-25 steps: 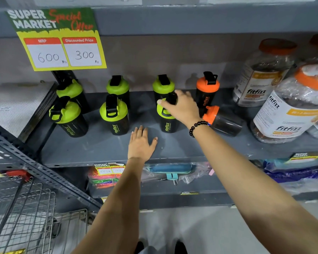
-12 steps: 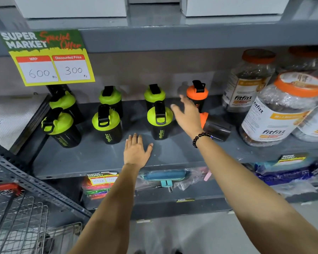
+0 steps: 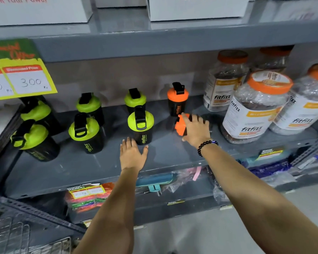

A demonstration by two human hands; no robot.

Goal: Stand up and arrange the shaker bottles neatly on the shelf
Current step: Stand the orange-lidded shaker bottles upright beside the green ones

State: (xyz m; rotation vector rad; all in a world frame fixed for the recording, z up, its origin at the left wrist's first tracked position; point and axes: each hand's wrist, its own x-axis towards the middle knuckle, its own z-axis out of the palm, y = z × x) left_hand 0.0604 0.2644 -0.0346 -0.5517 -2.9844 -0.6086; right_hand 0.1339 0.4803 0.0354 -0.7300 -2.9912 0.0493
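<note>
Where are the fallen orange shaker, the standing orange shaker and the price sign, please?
Fallen orange shaker (image 3: pixel 180 127), head view, on its orange lid.
Standing orange shaker (image 3: pixel 177 107), head view, on its black body.
Price sign (image 3: pixel 26 81), head view, on the white panel reading 300.

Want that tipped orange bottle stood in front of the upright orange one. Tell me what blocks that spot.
Nothing visible. The right hand already lies on the tipped orange bottle, and the shelf before the upright orange bottle is bare.

Left hand (image 3: pixel 133 155) flat; right hand (image 3: pixel 196 129) curled, gripping.
</note>
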